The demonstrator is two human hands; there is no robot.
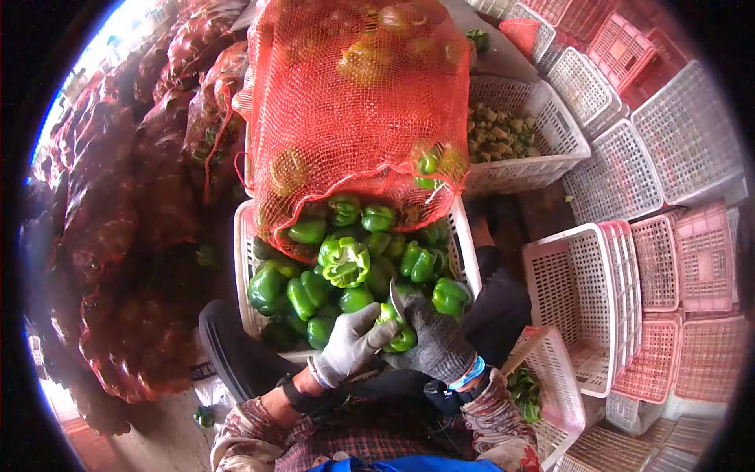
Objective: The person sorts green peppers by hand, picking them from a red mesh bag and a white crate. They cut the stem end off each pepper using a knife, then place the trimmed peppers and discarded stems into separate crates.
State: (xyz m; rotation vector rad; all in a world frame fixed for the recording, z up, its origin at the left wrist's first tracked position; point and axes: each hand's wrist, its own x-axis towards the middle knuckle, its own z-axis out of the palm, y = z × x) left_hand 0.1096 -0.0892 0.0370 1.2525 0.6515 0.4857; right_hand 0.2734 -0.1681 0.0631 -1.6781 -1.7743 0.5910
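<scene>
My left hand (350, 344), in a pale grey glove, grips a green bell pepper (403, 339) from its left side. The fingers of my right hand (432, 337), in a dark grey glove, are closed on a knife; its short curved blade (397, 300) points up beside the top of the pepper. My right hand also touches the pepper, and the knife's handle is hidden in the glove. Just beyond both hands stands a white crate (244, 271) full of green bell peppers. One pepper (344, 262) on top shows a pale, lobed end.
A red mesh sack (354, 118) lies over the crate's far side, its mouth toward me. Filled sacks (134, 204) are piled at left. A crate (543, 169) holds pale trimmings, another (562, 401) green scraps. Stacked crates (574, 307) line the right. A pepper (204, 416) lies on the floor.
</scene>
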